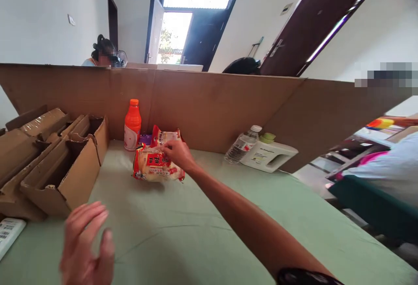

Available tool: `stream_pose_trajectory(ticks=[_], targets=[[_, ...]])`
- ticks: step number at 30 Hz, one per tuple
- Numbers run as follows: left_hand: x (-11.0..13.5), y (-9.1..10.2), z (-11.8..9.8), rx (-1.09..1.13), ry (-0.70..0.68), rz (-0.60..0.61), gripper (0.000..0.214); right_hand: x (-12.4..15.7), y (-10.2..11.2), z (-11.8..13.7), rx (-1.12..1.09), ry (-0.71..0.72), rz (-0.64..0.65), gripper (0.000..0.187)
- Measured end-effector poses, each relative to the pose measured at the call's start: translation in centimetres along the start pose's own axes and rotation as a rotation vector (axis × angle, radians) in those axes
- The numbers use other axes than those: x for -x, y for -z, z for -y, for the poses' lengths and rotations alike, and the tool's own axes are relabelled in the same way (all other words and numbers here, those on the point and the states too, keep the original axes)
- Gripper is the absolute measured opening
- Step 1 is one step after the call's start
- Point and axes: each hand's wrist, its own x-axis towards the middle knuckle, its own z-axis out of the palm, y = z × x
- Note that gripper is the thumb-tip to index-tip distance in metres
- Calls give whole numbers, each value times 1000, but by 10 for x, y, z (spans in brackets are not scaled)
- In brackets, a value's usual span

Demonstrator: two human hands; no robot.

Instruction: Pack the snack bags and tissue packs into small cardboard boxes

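Observation:
My right hand [178,153] reaches across the table, fingers pinched on the top of a red and clear snack packet [155,166] with pale contents. Just behind it stands a second red snack packet [166,137], partly covered by my hand and the first packet. A small purple item [145,139] shows between them and an orange drink bottle [132,126] on the left. My left hand [86,245] hovers at the lower left near the cardboard boxes, empty, with its thumb apart from its fingers.
Open cardboard boxes [65,176] fill the left side, beside a white barcoded item [9,235]. A tilted clear water bottle [243,145] rests by a white handled jug [269,156]. A cardboard partition [202,110] borders the green-covered table [196,232]. Other people sit beyond it and at right.

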Motion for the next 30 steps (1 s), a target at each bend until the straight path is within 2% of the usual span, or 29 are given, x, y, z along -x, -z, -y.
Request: stream_pose_trajectory(ticks=[2, 4, 6, 8, 11, 14, 17, 20, 23, 26, 28, 30], targets=[[-3, -39, -5, 35, -58, 140, 29, -9, -18, -2, 89, -31, 9, 18], [0, -70, 0, 43, 89, 360, 25, -13, -27, -3, 144, -32, 29, 20], [7, -91, 13, 32, 194, 487, 25, -11, -28, -6, 169, -3, 42, 29], [13, -105, 28, 12, 248, 536, 27, -7, -22, -10, 173, 45, 50, 38], [12, -123, 51, -9, 333, 557, 30, -5, -13, -10, 158, 152, 82, 34], [3, -141, 76, -19, 412, 521, 38, -12, -13, 10, 75, 320, 115, 32], [-1, -152, 100, -26, 482, 465, 45, -26, -30, 57, -26, 472, 148, 32], [8, -155, 116, -15, 546, 444, 44, -47, -62, 125, -10, 601, 153, 31], [20, -156, 121, 20, 598, 446, 39, -73, -104, 199, 165, 729, 147, 31], [28, -162, 122, 62, 649, 438, 38, -100, -153, 263, 324, 780, 170, 34], [32, -166, 124, 95, 683, 431, 44, -119, -184, 292, 394, 788, 222, 34], [37, -171, 127, 142, 710, 429, 48, -138, -208, 310, 493, 790, 313, 29]])
